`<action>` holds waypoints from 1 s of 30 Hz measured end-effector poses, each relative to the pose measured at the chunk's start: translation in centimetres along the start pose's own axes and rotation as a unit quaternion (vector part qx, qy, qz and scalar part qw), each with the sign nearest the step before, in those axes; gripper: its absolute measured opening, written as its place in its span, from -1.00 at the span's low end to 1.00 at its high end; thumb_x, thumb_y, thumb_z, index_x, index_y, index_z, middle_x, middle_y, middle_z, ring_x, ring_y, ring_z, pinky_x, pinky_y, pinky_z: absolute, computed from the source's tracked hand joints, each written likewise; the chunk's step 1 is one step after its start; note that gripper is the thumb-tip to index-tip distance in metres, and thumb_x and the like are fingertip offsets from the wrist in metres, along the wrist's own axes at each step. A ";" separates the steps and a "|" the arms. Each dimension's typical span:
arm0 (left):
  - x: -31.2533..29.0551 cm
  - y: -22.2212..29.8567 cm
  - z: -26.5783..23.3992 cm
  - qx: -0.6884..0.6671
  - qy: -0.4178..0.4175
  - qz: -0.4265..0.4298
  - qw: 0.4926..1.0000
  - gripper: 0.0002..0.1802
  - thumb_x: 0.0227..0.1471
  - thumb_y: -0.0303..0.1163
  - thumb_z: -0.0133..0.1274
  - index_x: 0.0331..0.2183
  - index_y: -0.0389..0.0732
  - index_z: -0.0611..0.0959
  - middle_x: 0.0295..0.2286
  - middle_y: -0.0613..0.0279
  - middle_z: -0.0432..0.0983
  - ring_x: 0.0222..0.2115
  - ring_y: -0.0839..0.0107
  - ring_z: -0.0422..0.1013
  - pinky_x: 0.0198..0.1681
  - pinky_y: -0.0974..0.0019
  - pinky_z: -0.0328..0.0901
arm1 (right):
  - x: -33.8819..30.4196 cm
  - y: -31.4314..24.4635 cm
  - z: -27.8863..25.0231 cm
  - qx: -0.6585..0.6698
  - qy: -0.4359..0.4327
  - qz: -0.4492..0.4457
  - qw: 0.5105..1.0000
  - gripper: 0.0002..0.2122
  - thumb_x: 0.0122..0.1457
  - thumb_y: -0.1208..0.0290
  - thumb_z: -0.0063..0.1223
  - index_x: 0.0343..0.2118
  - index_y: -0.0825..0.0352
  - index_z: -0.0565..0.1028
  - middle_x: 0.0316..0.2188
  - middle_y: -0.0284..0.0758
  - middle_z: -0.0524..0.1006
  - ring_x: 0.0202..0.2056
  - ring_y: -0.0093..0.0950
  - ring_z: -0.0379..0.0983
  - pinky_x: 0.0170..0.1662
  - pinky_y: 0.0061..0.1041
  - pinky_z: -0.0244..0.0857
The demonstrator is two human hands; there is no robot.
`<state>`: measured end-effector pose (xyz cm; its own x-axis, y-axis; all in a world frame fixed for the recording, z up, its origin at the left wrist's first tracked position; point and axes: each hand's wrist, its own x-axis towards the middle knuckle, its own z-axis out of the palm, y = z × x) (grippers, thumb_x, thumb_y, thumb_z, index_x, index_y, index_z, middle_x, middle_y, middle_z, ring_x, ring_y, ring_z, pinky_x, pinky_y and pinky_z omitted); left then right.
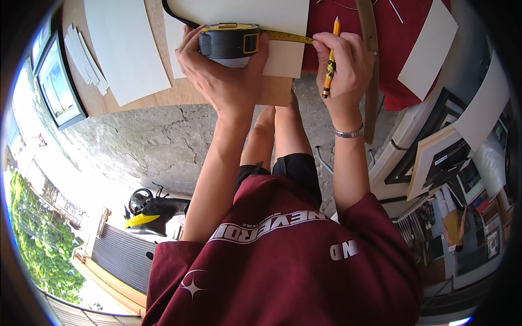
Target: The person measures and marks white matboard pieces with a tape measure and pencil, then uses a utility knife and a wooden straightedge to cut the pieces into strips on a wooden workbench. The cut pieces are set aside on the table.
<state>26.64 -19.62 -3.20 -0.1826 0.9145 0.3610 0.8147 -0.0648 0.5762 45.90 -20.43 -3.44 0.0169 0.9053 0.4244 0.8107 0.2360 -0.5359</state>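
Note:
My left hand (pixel 225 81) is wrapped round a black and yellow tape measure (pixel 228 41). Its yellow blade (pixel 288 36) runs out to the right, over a cream board (pixel 285 60) on the wooden table. At the blade's far end, my right hand (pixel 348 62) pinches the tip between thumb and finger. That same hand also holds a yellow pencil (pixel 329 73), tucked across the fingers with its sharpened point away from me. A dark strap hangs from the tape measure's case at the left.
Another cream sheet (pixel 122 49) and several narrow strips (pixel 86 57) lie on the wooden tabletop (pixel 193 93) at left, near a framed picture (pixel 60 81). To the right are red cloth (pixel 391 54), a long brown strip (pixel 371 81) and a white piece (pixel 428 49). Frames (pixel 435 157) lean farther right.

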 end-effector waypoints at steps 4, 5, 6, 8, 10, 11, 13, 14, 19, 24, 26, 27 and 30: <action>0.0 0.0 0.0 -0.002 0.001 -0.003 1.000 -0.05 -0.20 -0.05 0.54 0.06 -0.30 0.36 -0.03 -0.02 0.36 0.14 -0.14 0.31 0.20 -0.17 0.15 | -0.1 0.1 0.0 -0.003 -0.005 0.002 1.000 -0.87 0.15 0.40 0.30 -0.25 0.06 0.61 -0.40 -0.53 0.51 -0.31 -0.44 0.49 -0.30 -0.37 0.18; 0.0 0.1 0.0 -0.001 0.001 -0.002 1.000 -0.05 -0.20 -0.05 0.54 0.06 -0.30 0.36 -0.03 -0.02 0.36 0.14 -0.14 0.31 0.20 -0.17 0.15 | -0.1 0.1 0.0 -0.003 -0.003 -0.001 1.000 -0.87 0.15 0.40 0.30 -0.24 0.06 0.61 -0.40 -0.53 0.51 -0.31 -0.44 0.49 -0.30 -0.37 0.18; 0.0 0.1 0.0 -0.001 0.000 -0.001 1.000 -0.05 -0.20 -0.05 0.54 0.06 -0.30 0.36 -0.03 -0.02 0.36 0.14 -0.14 0.31 0.20 -0.17 0.15 | -0.1 0.1 0.1 -0.003 -0.001 -0.003 1.000 -0.86 0.15 0.40 0.30 -0.24 0.06 0.60 -0.39 -0.53 0.51 -0.31 -0.44 0.49 -0.30 -0.37 0.18; 0.0 0.1 0.0 0.001 0.000 0.003 1.000 -0.05 -0.20 -0.05 0.54 0.06 -0.30 0.36 -0.03 -0.02 0.36 0.14 -0.15 0.31 0.20 -0.17 0.15 | -0.1 0.1 0.1 -0.003 0.001 -0.006 1.000 -0.86 0.15 0.40 0.29 -0.24 0.06 0.60 -0.39 -0.53 0.51 -0.31 -0.44 0.49 -0.30 -0.37 0.18; 0.0 0.0 0.0 0.003 0.001 0.006 1.000 -0.05 -0.21 -0.05 0.54 0.06 -0.30 0.36 -0.03 -0.02 0.36 0.14 -0.15 0.31 0.19 -0.17 0.15 | -0.1 0.2 0.1 -0.003 -0.001 -0.007 1.000 -0.86 0.14 0.41 0.29 -0.24 0.07 0.60 -0.39 -0.53 0.51 -0.31 -0.44 0.49 -0.30 -0.37 0.18; 0.1 0.0 -0.1 0.005 0.000 0.006 1.000 -0.05 -0.20 -0.05 0.54 0.06 -0.29 0.36 -0.03 -0.01 0.36 0.14 -0.15 0.31 0.19 -0.17 0.15 | -0.1 0.2 0.0 -0.003 -0.004 -0.005 1.000 -0.85 0.14 0.41 0.30 -0.24 0.07 0.60 -0.39 -0.53 0.51 -0.31 -0.44 0.49 -0.30 -0.37 0.18; 0.2 0.1 -0.1 0.009 -0.001 0.007 1.000 -0.05 -0.20 -0.05 0.54 0.05 -0.29 0.36 -0.03 -0.01 0.36 0.14 -0.15 0.31 0.19 -0.17 0.15 | 0.0 0.1 -0.1 -0.003 -0.008 0.000 1.000 -0.85 0.13 0.42 0.30 -0.23 0.07 0.60 -0.39 -0.54 0.51 -0.31 -0.44 0.49 -0.30 -0.37 0.18; 0.2 0.1 -0.1 0.007 0.000 0.008 1.000 -0.06 -0.20 -0.05 0.54 0.05 -0.29 0.36 -0.03 -0.01 0.36 0.13 -0.15 0.32 0.19 -0.17 0.15 | 0.0 0.0 -0.1 -0.002 -0.010 0.001 1.000 -0.84 0.13 0.42 0.30 -0.23 0.08 0.60 -0.39 -0.53 0.51 -0.31 -0.44 0.49 -0.29 -0.36 0.18; 0.2 0.0 0.1 0.002 0.009 0.011 1.000 -0.07 -0.20 -0.05 0.53 0.04 -0.28 0.36 -0.04 0.00 0.37 0.12 -0.14 0.33 0.19 -0.17 0.14 | 0.0 0.1 -0.1 -0.001 -0.013 0.001 1.000 -0.83 0.13 0.44 0.31 -0.21 0.09 0.61 -0.38 -0.51 0.51 -0.31 -0.44 0.48 -0.29 -0.37 0.18; 0.2 0.1 0.0 0.004 0.008 0.004 1.000 -0.08 -0.20 -0.06 0.53 0.04 -0.26 0.37 -0.05 0.02 0.38 0.12 -0.12 0.33 0.20 -0.19 0.12 | 0.3 -0.1 -1.0 0.057 0.027 -0.020 0.998 -0.87 0.23 0.51 0.23 -0.17 0.24 0.61 -0.29 -0.40 0.59 -0.33 -0.44 0.49 -0.25 -0.39 0.29; 0.2 0.2 -0.1 0.001 0.009 0.000 1.000 -0.08 -0.21 -0.05 0.52 0.04 -0.26 0.37 -0.04 0.03 0.38 0.13 -0.11 0.33 0.21 -0.19 0.11 | 0.0 -0.4 -1.5 0.132 0.047 0.022 0.990 -0.89 0.27 0.54 0.18 -0.16 0.33 0.59 -0.27 -0.33 0.61 -0.38 -0.47 0.50 -0.27 -0.43 0.35; 0.2 0.2 -0.1 -0.001 0.008 -0.001 1.000 -0.08 -0.21 -0.05 0.52 0.04 -0.26 0.37 -0.04 0.03 0.38 0.13 -0.11 0.32 0.22 -0.20 0.10 | -0.8 -0.9 -2.1 0.181 0.046 0.076 0.980 -0.89 0.28 0.55 0.16 -0.16 0.38 0.58 -0.27 -0.29 0.62 -0.41 -0.49 0.50 -0.29 -0.45 0.37; 0.1 0.1 0.1 -0.005 0.008 -0.003 1.000 -0.07 -0.21 -0.04 0.52 0.04 -0.25 0.37 -0.03 0.03 0.39 0.15 -0.11 0.31 0.25 -0.22 0.07 | -1.6 -1.5 -1.5 0.309 0.074 0.118 0.941 -0.86 0.24 0.58 0.16 -0.16 0.48 0.55 -0.34 -0.21 0.62 -0.51 -0.54 0.51 -0.41 -0.58 0.39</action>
<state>26.73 -19.46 -3.15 -0.1957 0.9088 0.3686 0.8083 -0.0634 0.5854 45.55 -22.76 -2.26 0.2725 0.9101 0.3122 0.2791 0.2357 -0.9309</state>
